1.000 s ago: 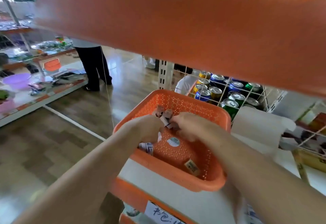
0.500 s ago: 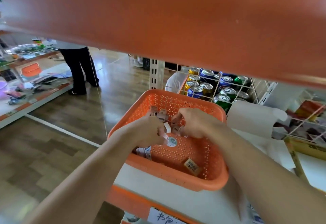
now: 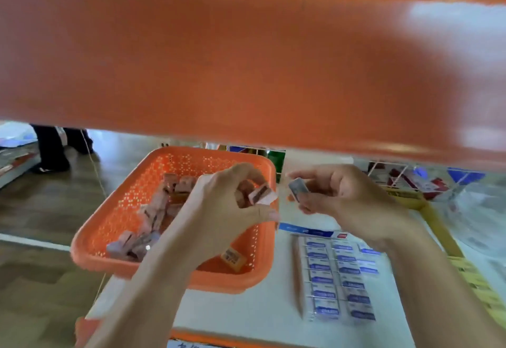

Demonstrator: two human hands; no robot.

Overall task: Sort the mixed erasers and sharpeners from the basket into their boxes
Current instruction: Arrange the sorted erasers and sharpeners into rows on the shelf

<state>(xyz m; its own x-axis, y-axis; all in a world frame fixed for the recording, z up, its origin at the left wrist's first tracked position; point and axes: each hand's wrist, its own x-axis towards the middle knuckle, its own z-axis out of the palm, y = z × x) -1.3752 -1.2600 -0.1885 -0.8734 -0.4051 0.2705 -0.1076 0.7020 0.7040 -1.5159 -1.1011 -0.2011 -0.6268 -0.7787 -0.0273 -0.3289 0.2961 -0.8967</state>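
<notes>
While the left hand (image 3: 219, 210) clutches pink pieces (image 3: 260, 194), the right hand (image 3: 342, 197) pinches an eraser (image 3: 299, 187).

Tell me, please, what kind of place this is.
Probably a shop: an orange shelf overhead, a box of erasers in neat rows, and a wire rack of packaged goods at the right.

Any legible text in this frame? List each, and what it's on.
None reads clearly.
Blue labels on the boxed erasers: blurred.
Red logo on the box flap: too small.
Orange tag in the basket: print blurred.
Handwritten shelf label: cut off by the bottom edge.
Yellow strip at right: print blurred.
</notes>
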